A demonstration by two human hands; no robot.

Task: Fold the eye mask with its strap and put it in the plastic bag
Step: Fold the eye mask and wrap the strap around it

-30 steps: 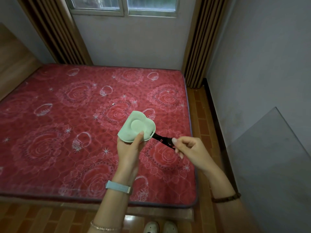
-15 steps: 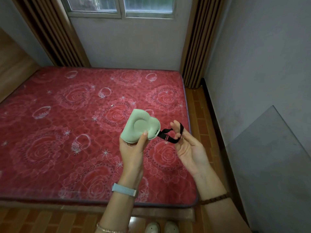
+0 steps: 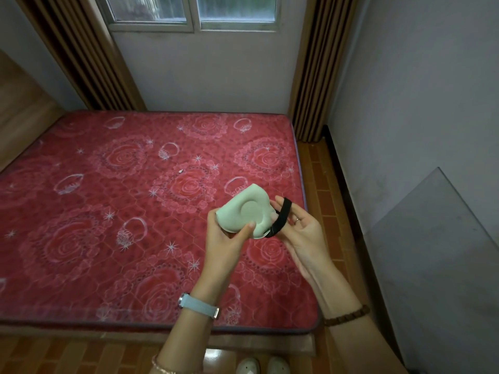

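Observation:
A pale green eye mask (image 3: 244, 211), folded in half with its moulded eye cup facing me, is pinched between the thumb and fingers of my left hand (image 3: 225, 238) above the bed's right side. Its black elastic strap (image 3: 280, 218) runs from the mask's lower right corner and loops over the fingers of my right hand (image 3: 299, 233), which is held palm up right beside the mask. No plastic bag is in view.
Below my hands lies a red floral mattress (image 3: 121, 211) with a small pale scrap (image 3: 180, 171) near its middle. A grey panel (image 3: 437, 265) leans on the right wall. Striped curtains (image 3: 310, 71) flank the window. Pale slippers (image 3: 262, 366) show at the bottom edge.
My right hand went from pulling the strap taut to turning palm up with the strap looped over its fingers, and closed in against the mask. The mask tilted and shifted slightly right.

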